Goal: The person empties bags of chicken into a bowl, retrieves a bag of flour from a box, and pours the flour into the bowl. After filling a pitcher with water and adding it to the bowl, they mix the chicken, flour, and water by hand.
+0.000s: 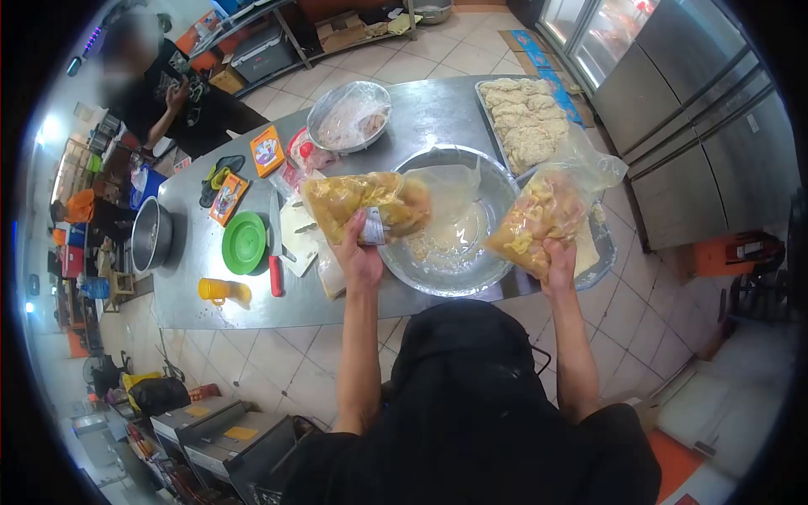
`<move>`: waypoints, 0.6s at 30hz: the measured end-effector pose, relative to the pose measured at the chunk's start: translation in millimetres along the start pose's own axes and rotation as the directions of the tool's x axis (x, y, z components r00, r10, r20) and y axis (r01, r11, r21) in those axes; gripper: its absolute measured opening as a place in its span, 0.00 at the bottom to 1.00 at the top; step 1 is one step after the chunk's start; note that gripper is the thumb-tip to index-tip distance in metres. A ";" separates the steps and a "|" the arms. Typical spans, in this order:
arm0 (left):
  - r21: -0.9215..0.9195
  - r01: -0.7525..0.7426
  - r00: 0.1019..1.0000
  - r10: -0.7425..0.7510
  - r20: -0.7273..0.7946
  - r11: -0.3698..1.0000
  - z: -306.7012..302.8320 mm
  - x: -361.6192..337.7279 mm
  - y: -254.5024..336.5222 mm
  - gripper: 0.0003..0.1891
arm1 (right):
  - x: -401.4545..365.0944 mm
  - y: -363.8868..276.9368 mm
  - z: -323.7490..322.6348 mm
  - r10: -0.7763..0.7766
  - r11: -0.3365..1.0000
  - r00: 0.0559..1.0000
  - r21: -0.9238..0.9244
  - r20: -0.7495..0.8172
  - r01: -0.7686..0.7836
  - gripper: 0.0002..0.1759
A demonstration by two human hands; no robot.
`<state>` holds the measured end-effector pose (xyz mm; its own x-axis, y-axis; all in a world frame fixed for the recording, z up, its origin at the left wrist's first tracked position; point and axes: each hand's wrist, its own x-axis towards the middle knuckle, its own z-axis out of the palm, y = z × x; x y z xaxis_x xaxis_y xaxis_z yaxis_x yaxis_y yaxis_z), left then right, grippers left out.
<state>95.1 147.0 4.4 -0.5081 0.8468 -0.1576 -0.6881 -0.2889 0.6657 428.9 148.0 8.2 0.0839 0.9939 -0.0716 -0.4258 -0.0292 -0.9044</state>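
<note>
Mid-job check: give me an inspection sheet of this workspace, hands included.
Surface: shiny metal table.
Things in hand: left bag and right bag, clear plastic with yellowish pieces; large metal bowl between them, pale residue inside.
Clutter: green plate, yellow mug, red-handled knife, two orange boxes, tray of coated pieces.
Grippers: bare hands; left hand grips left bag, right hand grips right bag.
Cables: nothing seen on the table.
Surroundings: another person beyond the table's far left; metal-doored cabinet to the right; tiled floor.
</note>
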 end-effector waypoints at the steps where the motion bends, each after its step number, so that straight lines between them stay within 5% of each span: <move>1: 0.000 0.001 1.000 -0.001 0.003 1.000 2.0 3.3 -0.3 0.23 | -0.1 -4.0 -0.8 -0.003 1.000 1.000 -0.020 0.004 0.003 0.28; 7: 0.050 -0.002 0.995 -0.003 0.097 0.999 14.1 4.5 -1.8 0.17 | 21.5 -19.4 1.7 -0.133 0.986 0.990 -0.091 0.036 0.136 0.30; 12: -0.029 0.121 0.992 -0.120 0.041 0.992 16.6 -13.9 -2.1 0.21 | 81.2 -26.8 15.9 -0.218 0.959 0.974 -0.169 0.065 0.226 0.28; 18: 0.021 0.054 0.997 -0.053 -0.047 0.998 14.3 -39.8 -9.7 0.22 | 197.7 8.9 42.4 -0.267 0.925 0.943 -0.223 0.198 0.308 0.29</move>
<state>129.4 122.5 14.6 -0.4949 0.8387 -0.2271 -0.7033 -0.2331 0.6716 403.5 348.7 3.8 0.0146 0.9663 0.2570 -0.1674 0.2558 -0.9521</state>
